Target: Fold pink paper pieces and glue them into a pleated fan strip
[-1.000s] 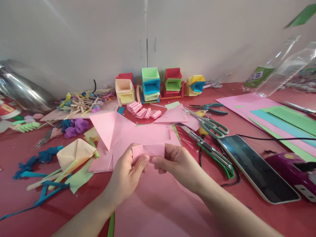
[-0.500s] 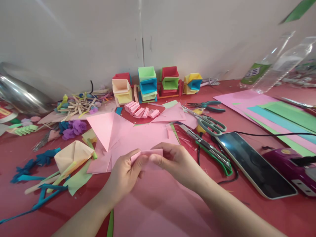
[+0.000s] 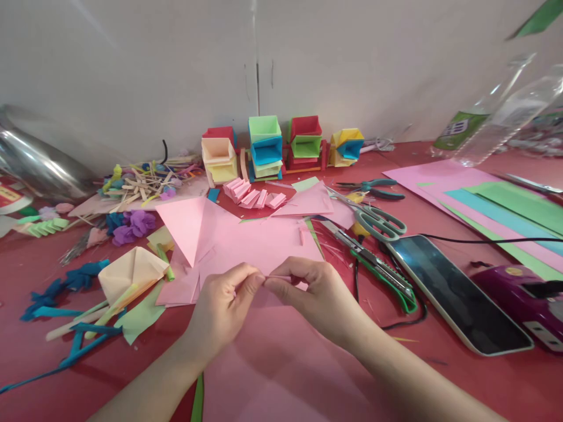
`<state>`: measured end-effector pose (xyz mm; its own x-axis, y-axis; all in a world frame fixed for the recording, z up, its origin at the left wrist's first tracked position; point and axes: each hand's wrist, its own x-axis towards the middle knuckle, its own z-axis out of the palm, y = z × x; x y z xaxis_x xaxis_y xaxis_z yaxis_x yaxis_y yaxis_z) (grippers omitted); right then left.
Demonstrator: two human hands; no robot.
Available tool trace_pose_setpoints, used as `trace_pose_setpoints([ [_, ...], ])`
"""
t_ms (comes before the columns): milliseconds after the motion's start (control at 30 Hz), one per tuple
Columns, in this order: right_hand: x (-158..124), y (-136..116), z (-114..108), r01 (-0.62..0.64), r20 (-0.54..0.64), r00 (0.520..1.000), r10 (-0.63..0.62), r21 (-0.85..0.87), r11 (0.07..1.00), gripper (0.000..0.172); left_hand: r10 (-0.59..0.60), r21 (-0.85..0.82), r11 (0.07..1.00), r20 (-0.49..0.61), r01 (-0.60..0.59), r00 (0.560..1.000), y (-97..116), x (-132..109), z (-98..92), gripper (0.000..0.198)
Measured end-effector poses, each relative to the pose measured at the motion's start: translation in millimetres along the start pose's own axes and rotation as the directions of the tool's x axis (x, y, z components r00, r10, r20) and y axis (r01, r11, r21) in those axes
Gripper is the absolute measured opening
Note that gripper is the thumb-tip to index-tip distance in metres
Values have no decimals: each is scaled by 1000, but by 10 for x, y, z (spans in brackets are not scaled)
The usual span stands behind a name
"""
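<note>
My left hand (image 3: 224, 308) and my right hand (image 3: 314, 293) meet at the middle of the red table (image 3: 440, 375), both pinching a small folded pink paper piece (image 3: 281, 277). Only the thin edge of that piece shows between the fingertips. Just beyond the hands lie loose pink paper sheets (image 3: 250, 240), one with a corner folded up into a triangle. A larger pink sheet (image 3: 285, 369) lies under my forearms.
To the right lie a green utility knife (image 3: 373, 266), scissors (image 3: 373, 220), pliers (image 3: 373, 187), a phone (image 3: 453, 293) with a black cable, a purple device (image 3: 523, 299) and coloured sheets (image 3: 497, 205). Folded paper boxes (image 3: 268, 146) stand at the wall. Paper scraps, sticks and purple flowers (image 3: 132, 225) fill the left.
The pink piece, first held flat facing me, has been tipped and pressed down, so only its edge shows. Both hands have closed tighter on it and sunk slightly toward the table.
</note>
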<state>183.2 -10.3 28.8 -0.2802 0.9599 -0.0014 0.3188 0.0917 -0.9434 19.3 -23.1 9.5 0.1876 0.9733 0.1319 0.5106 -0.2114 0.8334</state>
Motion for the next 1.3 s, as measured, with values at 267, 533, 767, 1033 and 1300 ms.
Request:
trace_pose_setpoints([
  [267,0,-23,-54,24,47,998,-30,124,992,16,74,97,993,-9,-73,997,52,-39,-13,25],
  [533,8,-13,-128,-74,170,984,59,85,994,20,60,126,990,35,-64,998,6,-13,-72,26],
  [767,11,-13,-99,-32,80,996,41,-108,994,20,-40,20,999,83,38,996,-31,50,-69,23],
  [1033,12,-27,-85,-3,17,1000,4,-66,998,12,-42,-11,999,26,42,999,-15,19,-24,22],
  [1300,8,-40,-162,6,-51,999,-6,0,1000,13,-167,-195,968,-40,156,985,2,63,-56,22],
])
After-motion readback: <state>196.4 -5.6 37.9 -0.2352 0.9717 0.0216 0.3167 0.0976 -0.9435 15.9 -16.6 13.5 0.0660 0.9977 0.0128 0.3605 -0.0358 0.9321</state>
